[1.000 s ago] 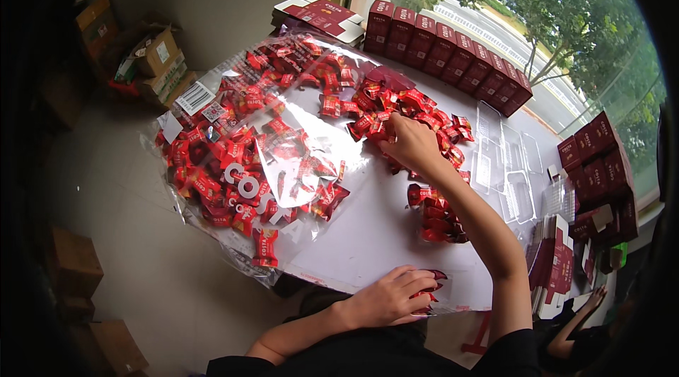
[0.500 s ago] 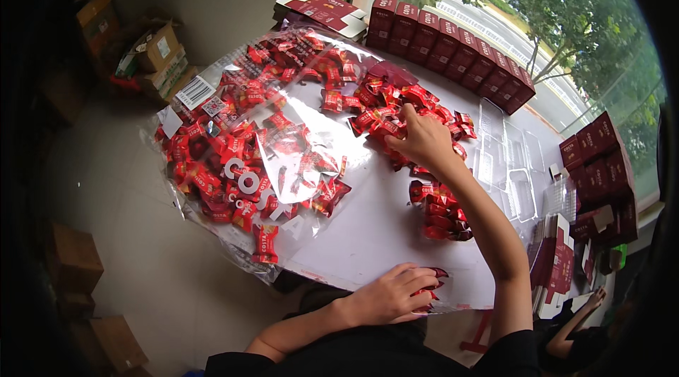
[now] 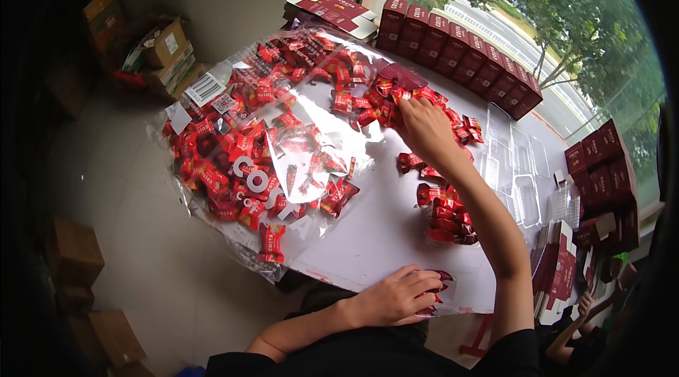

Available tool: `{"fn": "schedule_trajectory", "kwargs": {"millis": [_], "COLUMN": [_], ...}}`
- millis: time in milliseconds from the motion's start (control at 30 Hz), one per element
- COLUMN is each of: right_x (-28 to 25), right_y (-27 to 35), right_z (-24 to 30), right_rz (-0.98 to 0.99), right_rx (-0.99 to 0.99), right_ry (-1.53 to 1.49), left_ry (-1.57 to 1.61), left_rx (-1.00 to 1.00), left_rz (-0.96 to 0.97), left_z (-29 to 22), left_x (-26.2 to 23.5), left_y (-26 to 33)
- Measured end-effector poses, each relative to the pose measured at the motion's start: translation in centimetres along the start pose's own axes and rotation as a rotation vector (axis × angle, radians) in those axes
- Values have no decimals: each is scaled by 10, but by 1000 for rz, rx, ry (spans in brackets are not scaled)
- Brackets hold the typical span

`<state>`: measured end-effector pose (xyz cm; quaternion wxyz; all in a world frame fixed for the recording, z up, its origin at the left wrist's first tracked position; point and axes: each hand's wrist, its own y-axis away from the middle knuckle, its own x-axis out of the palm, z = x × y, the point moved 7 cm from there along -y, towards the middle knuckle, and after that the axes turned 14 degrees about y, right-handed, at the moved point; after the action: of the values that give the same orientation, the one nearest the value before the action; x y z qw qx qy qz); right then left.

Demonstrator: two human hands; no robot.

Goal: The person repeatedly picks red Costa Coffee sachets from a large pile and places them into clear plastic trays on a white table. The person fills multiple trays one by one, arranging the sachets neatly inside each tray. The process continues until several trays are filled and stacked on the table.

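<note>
My right hand (image 3: pixel 423 129) reaches far across the white table (image 3: pixel 375 235) into a heap of red wrapped candies (image 3: pixel 385 97) at the mouth of a large clear plastic bag (image 3: pixel 262 151), fingers curled among them. My left hand (image 3: pixel 399 297) rests at the table's near edge, closed around red candy wrappers (image 3: pixel 440 278). A smaller pile of red candies (image 3: pixel 445 211) lies beside my right forearm.
A row of dark red boxes (image 3: pixel 460 59) lines the window edge, more stand stacked at right (image 3: pixel 601 172). Clear plastic trays (image 3: pixel 520 179) lie right of the candies. Cardboard cartons (image 3: pixel 159 51) sit on the floor at left. Another person's hand (image 3: pixel 585 304) shows at lower right.
My right hand has shifted slightly within the candy heap at the bag's mouth. My left hand stays at the near edge holding wrappers.
</note>
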<state>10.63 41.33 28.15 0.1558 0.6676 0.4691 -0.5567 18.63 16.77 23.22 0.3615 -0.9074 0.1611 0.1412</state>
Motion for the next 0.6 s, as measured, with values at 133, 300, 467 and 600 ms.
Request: {"fn": "schedule_trajectory", "kwargs": {"millis": [133, 300, 467, 600], "right_x": [-9, 40, 38, 31], "right_y": [-27, -33, -30, -34], "right_z": [10, 29, 34, 14], "right_rz": [-56, 44, -37, 289], "right_rx": [-220, -353, -277, -82], "right_ry": [-24, -80, -154, -298], "left_ry": [-2, 3, 18, 16], "left_rx": [-8, -10, -12, -21], "left_rz": [7, 18, 25, 25], "left_z": [0, 0, 0, 1], "left_x": [-1, 0, 0, -1], "left_y": [-1, -1, -2, -1]}}
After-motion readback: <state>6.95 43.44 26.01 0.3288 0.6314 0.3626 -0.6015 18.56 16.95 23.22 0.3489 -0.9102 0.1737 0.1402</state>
